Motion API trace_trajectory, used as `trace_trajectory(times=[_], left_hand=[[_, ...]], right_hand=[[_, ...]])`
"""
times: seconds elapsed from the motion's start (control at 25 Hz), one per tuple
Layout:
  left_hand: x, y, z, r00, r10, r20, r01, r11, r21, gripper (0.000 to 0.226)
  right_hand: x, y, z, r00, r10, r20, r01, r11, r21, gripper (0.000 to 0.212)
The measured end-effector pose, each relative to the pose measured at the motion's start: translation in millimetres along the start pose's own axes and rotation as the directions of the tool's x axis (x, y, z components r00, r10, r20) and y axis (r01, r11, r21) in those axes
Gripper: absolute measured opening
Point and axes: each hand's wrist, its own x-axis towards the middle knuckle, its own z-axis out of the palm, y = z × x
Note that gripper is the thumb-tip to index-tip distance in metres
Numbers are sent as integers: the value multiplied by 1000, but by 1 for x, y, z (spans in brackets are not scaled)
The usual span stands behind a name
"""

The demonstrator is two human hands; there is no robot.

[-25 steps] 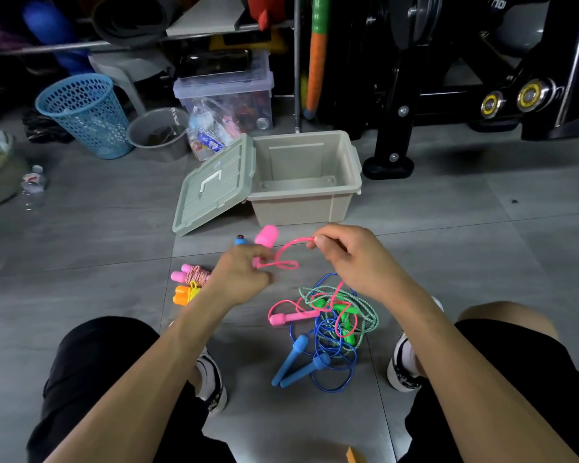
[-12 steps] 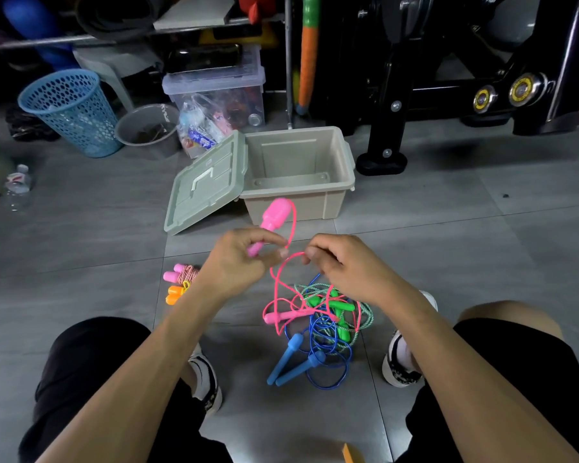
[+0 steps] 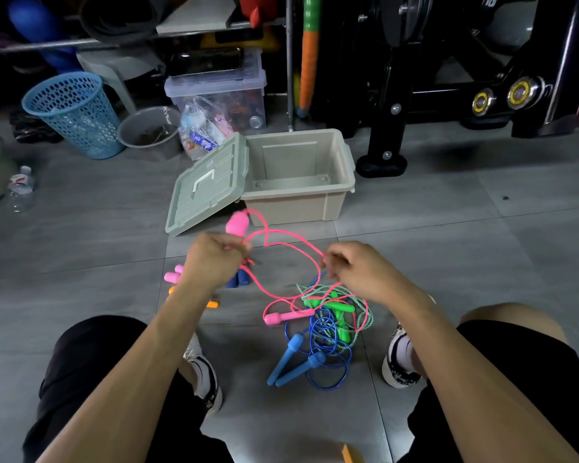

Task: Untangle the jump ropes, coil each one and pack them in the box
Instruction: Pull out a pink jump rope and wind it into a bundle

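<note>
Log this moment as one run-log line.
left hand: grips pink handle | right hand: pinches pink cord | box: open, empty

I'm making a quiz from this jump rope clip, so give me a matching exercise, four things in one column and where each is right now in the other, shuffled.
Things:
1. pink handle
2. second pink handle
3. blue handles
4. lid

Places:
A. leaning against the box
B. gripped in the left hand
C. on the floor, nearest the person
D. on the floor at the tangle's left edge

Pairs: 1-B, 2-D, 3-C, 4-A
</note>
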Motion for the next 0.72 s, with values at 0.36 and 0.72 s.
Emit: trace_trajectory(times=[0.36,0.72], left_hand=[[-30,14,20,862,397,316,-321,908,-268,10],[-16,11,5,981,191,-45,-195,925,-326,25]], right_hand=[[-9,-21,2,947,-308,-85,314,947,62,15],[2,9,5,983,124,136,-99,978,-181,24]])
